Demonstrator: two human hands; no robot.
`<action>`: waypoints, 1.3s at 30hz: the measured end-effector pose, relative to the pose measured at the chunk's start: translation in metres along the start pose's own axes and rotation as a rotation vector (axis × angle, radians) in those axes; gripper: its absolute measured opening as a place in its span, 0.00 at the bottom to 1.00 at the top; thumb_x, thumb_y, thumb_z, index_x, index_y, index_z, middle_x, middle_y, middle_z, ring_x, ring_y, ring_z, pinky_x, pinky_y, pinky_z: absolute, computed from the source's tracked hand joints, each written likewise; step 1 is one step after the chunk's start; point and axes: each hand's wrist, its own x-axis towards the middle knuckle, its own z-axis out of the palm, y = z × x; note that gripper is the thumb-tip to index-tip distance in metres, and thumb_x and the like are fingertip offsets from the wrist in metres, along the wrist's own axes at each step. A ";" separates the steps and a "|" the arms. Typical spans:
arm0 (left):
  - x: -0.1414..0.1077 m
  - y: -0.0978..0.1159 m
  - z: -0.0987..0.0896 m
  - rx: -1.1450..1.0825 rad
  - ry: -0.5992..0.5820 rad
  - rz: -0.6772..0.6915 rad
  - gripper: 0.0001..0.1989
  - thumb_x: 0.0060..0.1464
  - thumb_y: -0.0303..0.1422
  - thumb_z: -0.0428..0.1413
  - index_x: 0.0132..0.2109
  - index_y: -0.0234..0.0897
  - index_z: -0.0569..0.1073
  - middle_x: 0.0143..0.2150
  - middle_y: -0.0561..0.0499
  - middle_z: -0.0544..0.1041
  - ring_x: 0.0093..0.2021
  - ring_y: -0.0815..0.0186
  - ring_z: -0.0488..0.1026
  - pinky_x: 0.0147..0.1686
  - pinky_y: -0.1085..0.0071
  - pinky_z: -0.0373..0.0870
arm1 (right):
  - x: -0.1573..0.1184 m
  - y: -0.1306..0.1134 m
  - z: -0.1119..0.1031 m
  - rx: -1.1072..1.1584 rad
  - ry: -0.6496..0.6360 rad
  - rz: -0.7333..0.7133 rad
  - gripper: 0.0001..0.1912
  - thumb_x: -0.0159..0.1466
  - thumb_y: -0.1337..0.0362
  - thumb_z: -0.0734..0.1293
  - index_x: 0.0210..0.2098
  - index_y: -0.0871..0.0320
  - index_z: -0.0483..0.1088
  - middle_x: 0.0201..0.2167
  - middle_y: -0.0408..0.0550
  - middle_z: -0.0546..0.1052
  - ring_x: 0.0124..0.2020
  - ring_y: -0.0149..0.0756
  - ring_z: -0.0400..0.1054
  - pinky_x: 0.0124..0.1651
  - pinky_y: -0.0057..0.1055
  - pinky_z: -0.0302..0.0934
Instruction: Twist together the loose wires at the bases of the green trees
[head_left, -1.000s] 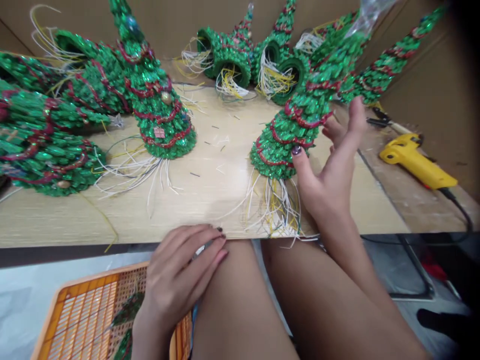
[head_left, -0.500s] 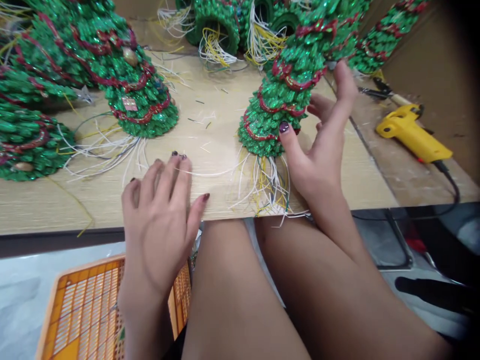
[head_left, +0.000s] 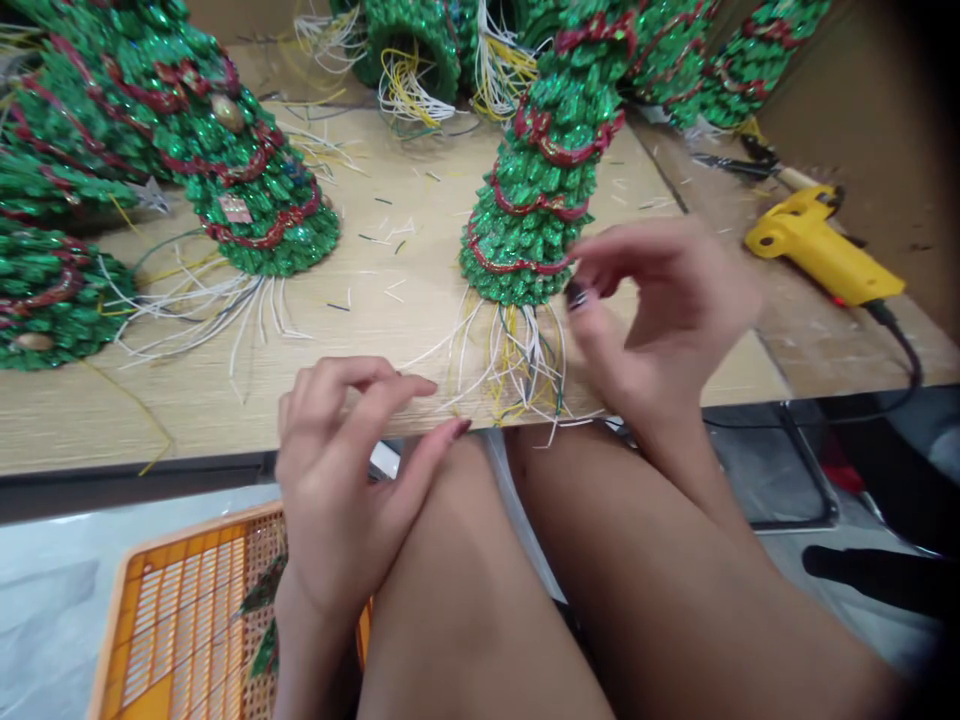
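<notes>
A glittering green Christmas tree ornament [head_left: 529, 215] with red garlands lies on the table, its base facing me. From the base a bundle of white, yellow and dark green wires [head_left: 525, 365] spreads to the table's front edge. Beside the base's right side is my right hand [head_left: 660, 310], slightly blurred, fingers curled toward the thumb with a small gap; I see nothing held. My left hand [head_left: 352, 450] hovers at the front edge, left of the wires, thumb and forefinger apart and nothing between them.
More decorated trees [head_left: 255, 190] with loose wires lie at left and along the back. A yellow glue gun [head_left: 825, 250] and pliers [head_left: 731, 165] lie at right. Wire clippings [head_left: 394, 290] dot the table [head_left: 375, 320]. An orange basket [head_left: 180, 600] stands below.
My right hand has come off the tree and moved down toward its base. My left hand has lifted from lying flat and shifted right toward the wires, its thumb and forefinger now extended.
</notes>
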 end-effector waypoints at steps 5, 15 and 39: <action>0.005 -0.001 0.005 0.050 -0.079 0.070 0.03 0.56 0.32 0.56 0.39 0.44 0.73 0.37 0.52 0.77 0.39 0.61 0.71 0.40 0.60 0.62 | 0.007 -0.001 0.001 0.085 -0.491 -0.177 0.06 0.63 0.61 0.64 0.37 0.52 0.72 0.36 0.44 0.74 0.40 0.36 0.66 0.46 0.40 0.61; -0.001 0.000 0.005 0.059 -0.009 0.069 0.05 0.55 0.29 0.55 0.37 0.46 0.72 0.41 0.54 0.76 0.41 0.62 0.73 0.43 0.57 0.64 | 0.007 0.010 0.009 0.122 -0.562 -0.246 0.08 0.65 0.66 0.62 0.32 0.55 0.73 0.36 0.46 0.72 0.39 0.35 0.63 0.43 0.38 0.57; 0.032 0.002 0.022 -0.050 -0.131 0.258 0.03 0.54 0.34 0.58 0.36 0.41 0.76 0.34 0.50 0.71 0.35 0.64 0.66 0.35 0.64 0.64 | 0.005 0.002 -0.011 0.163 -0.623 -0.023 0.06 0.54 0.72 0.66 0.32 0.57 0.70 0.36 0.47 0.71 0.41 0.38 0.65 0.46 0.38 0.60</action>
